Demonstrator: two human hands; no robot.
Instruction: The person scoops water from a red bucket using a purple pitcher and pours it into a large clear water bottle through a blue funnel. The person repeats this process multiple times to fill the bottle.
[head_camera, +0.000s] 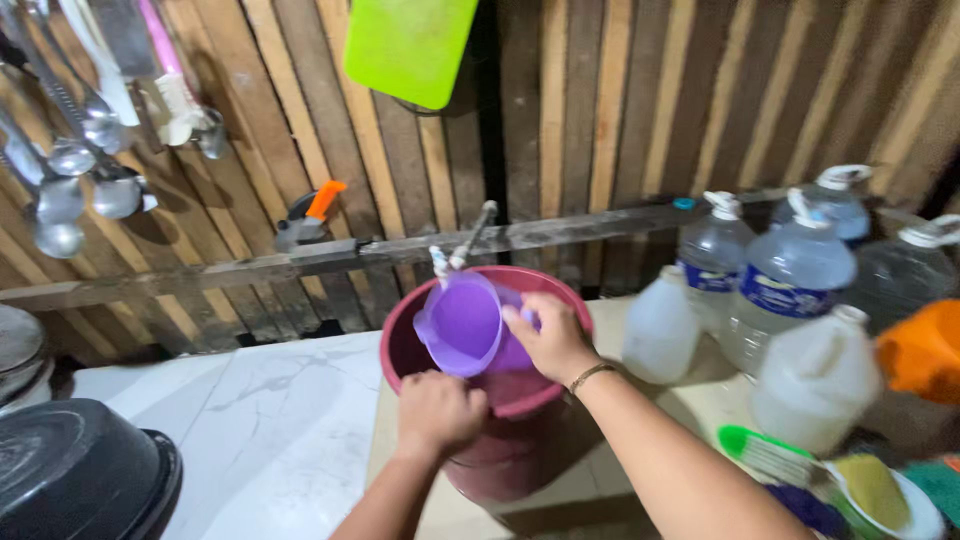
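The right hand (552, 335) grips a purple plastic jug (467, 325) by its side, fingers wrapped around the wall, holding it tilted over the mouth of a dark red bucket (500, 455) so anything spilling falls inside. The jug sits just under a tap (455, 255) fixed to the wooden slat wall (600, 110), placed to catch water, though no stream is visible. The left hand (438, 412) is curled into a fist at the bucket's near rim, seemingly steadying it; I cannot tell whether it clasps anything. The bucket stands on a pale counter (270, 420). To the right, 6 or so plastic water bottles (790, 275) cluster together, near a green brush (765, 455). Ladles (70, 160) and a green cutting board (408, 45) hang above.
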